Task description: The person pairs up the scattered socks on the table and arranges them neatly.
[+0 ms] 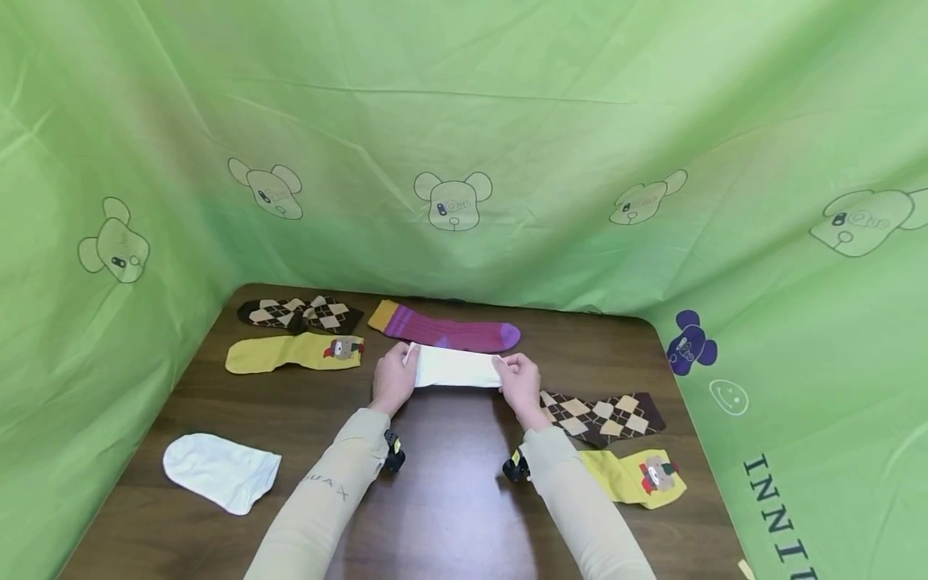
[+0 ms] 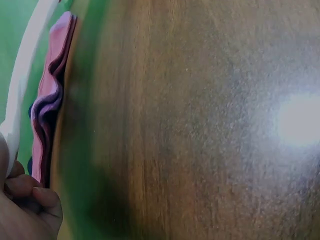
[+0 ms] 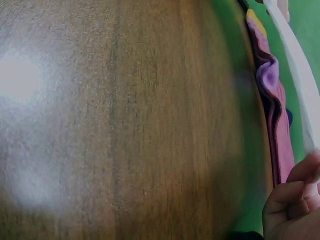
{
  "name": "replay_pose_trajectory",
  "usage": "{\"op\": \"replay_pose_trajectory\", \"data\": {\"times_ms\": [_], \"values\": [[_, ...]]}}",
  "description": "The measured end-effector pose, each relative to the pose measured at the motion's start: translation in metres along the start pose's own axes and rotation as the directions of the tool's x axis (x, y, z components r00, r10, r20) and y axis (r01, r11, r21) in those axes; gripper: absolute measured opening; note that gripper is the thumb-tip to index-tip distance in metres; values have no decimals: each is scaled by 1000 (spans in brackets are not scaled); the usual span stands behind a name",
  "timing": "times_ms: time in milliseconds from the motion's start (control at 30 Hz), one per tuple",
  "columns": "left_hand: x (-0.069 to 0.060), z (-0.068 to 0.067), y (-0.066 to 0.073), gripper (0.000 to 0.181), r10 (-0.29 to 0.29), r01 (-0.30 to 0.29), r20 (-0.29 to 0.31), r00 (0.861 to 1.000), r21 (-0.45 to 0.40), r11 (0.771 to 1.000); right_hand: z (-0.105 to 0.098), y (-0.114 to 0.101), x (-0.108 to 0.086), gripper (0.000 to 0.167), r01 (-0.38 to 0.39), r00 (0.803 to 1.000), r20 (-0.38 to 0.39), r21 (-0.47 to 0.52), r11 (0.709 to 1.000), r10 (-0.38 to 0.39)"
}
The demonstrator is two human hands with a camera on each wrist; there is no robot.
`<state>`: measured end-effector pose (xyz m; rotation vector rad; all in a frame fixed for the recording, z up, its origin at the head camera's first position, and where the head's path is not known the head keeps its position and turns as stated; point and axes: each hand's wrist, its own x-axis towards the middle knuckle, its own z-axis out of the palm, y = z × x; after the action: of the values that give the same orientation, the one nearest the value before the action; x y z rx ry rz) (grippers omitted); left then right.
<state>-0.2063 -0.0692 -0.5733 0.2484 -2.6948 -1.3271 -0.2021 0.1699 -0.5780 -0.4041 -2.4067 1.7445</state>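
Note:
A white sock (image 1: pixel 458 367) is stretched level between my two hands, held above the table. My left hand (image 1: pixel 395 377) pinches its left end, and my right hand (image 1: pixel 519 380) pinches the right end. Both wrist views show the sock edge-on as a thin white band, with fingers curled at its ends. Just beyond it, a magenta sock (image 1: pixel 449 331) with a yellow cuff and purple toe lies near the table's back edge. Another white sock (image 1: pixel 221 471) lies flat at the front left.
At the back left lie a brown argyle sock (image 1: pixel 300 313) and a yellow sock (image 1: pixel 293 353) with a bear. Beside my right forearm are a second argyle sock (image 1: pixel 605 416) and yellow sock (image 1: pixel 631 477). Green cloth (image 1: pixel 449 121) walls surround the wooden table (image 1: pixel 449 499).

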Motion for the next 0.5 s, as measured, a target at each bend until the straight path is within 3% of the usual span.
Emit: {"op": "replay_pose_trajectory", "data": {"times_ms": [267,500], "values": [[1,-9,-10,33,-24,23,19,1000,55,998,3,-1,-3,21,30,999,21,-113,993,-28],[3,-17,-18,31,-35,19,119,992,131,991,8,-1,-7,19,75,996,59,-187,979,-65]]}}
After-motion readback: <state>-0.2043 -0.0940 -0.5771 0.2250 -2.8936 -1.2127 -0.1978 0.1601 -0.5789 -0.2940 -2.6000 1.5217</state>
